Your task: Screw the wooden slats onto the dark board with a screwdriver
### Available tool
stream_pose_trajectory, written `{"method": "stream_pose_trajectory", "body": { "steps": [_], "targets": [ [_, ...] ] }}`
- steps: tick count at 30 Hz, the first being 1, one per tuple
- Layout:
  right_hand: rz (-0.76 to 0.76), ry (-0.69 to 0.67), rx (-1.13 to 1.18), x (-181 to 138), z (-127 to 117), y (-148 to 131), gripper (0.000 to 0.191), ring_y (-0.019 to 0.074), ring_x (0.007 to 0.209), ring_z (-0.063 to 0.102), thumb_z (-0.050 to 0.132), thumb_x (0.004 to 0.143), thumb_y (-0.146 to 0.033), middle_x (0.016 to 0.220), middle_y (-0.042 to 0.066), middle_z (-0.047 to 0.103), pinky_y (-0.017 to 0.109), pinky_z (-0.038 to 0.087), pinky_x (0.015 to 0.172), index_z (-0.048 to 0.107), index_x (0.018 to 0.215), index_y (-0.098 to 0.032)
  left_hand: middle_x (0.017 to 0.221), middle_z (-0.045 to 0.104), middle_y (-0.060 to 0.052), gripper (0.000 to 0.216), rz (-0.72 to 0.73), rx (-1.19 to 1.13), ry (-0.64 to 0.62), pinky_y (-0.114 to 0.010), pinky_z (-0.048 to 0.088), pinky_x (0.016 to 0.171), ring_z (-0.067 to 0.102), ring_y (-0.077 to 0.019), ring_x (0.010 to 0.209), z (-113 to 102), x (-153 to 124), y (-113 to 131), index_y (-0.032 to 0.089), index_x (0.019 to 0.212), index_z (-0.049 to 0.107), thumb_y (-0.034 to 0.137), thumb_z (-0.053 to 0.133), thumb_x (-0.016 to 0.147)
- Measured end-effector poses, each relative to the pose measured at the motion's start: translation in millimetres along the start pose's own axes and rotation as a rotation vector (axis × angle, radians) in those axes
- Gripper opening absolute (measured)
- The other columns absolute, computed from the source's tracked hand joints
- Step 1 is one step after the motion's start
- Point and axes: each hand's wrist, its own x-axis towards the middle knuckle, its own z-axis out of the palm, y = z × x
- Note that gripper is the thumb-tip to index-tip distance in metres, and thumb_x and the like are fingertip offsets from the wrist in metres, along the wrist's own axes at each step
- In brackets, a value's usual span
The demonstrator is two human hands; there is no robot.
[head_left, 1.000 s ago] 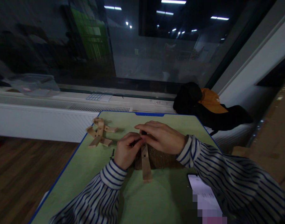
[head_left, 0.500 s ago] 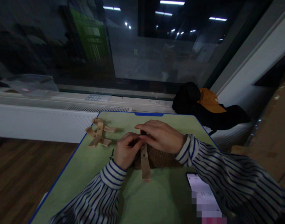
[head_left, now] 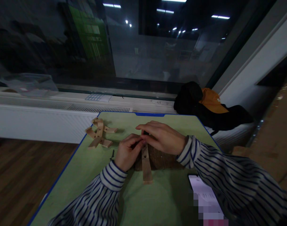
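Observation:
Over a dark brown block (head_left: 165,160) my two hands meet at a pale wooden strip with holes (head_left: 146,168). The near end of the strip juts past the block's front edge. My left hand (head_left: 129,151) is closed in a pinch, thumb and forefinger at the strip's upper part. From the right, my right hand (head_left: 164,138) reaches across, its thumb and fingers closed around a small dark thing that my fingers mostly hide. What either pinch holds cannot be made out. Left of my left hand lie small dark screw-like pieces (head_left: 112,154).
Joined wooden pieces with holes (head_left: 99,133) lie at the table's back left. A lit phone (head_left: 204,191) rests near my right forearm. Beyond the green table (head_left: 134,201) are a radiator (head_left: 39,122), a windowsill, and a black and orange bag or garment (head_left: 211,100).
Both hands stay at the strip in nearly the same pose, with only tiny finger movement. The view has shifted very slightly.

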Motion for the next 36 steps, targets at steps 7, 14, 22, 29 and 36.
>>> {"method": "stream_pose_trajectory", "body": {
  "steps": [7, 14, 22, 29, 36],
  "targets": [
    [-0.014, -0.023, 0.008, 3, -1, -4, 0.034, 0.0192, 0.094, 0.056, 0.045, 0.09, -0.02, 0.102, 0.011, 0.063, 0.035, 0.046, 0.086, 0.051, 0.121, -0.008, 0.071, 0.062, 0.0, 0.005, -0.015, 0.025, 0.031, -0.023, 0.046, 0.061, 0.057, -0.0118, 0.064, 0, -2, -4, 0.017, 0.072, 0.064, 0.017, 0.063, 0.077],
    [0.002, -0.037, 0.058, 3, 1, -3, 0.036, 0.0174, 0.094, 0.056, 0.045, 0.089, -0.017, 0.103, 0.012, 0.062, 0.036, 0.047, 0.087, 0.047, 0.124, -0.009, 0.072, 0.064, -0.002, 0.01, -0.018, -0.01, 0.001, -0.024, 0.049, 0.065, 0.06, -0.0134, 0.068, 0, 0, -2, 0.016, 0.077, 0.068, 0.02, 0.059, 0.08],
    [0.021, -0.023, 0.038, -1, 1, 2, 0.035, 0.0183, 0.096, 0.056, 0.045, 0.09, -0.022, 0.104, 0.011, 0.062, 0.037, 0.046, 0.088, 0.048, 0.123, -0.01, 0.075, 0.064, -0.001, 0.007, -0.034, 0.005, 0.0, -0.023, 0.047, 0.064, 0.059, -0.0126, 0.068, 1, -2, 0, 0.017, 0.082, 0.068, 0.019, 0.063, 0.078],
    [0.034, -0.044, 0.042, -1, -1, 2, 0.042, 0.0192, 0.097, 0.056, 0.046, 0.089, -0.021, 0.102, 0.012, 0.062, 0.037, 0.046, 0.088, 0.043, 0.128, -0.007, 0.074, 0.065, -0.001, 0.009, -0.054, -0.004, -0.02, -0.023, 0.047, 0.064, 0.059, -0.0129, 0.068, 0, -1, 0, 0.017, 0.079, 0.067, 0.019, 0.059, 0.08],
    [0.044, -0.045, 0.038, -2, 1, 2, 0.038, 0.0183, 0.094, 0.056, 0.044, 0.089, -0.019, 0.102, 0.012, 0.061, 0.037, 0.046, 0.086, 0.044, 0.126, -0.01, 0.061, 0.054, 0.004, 0.016, -0.269, 0.053, -0.13, -0.021, 0.038, 0.049, 0.048, -0.01, 0.052, -12, -5, 7, 0.018, 0.08, 0.056, 0.033, 0.062, 0.078]
  ]
}}
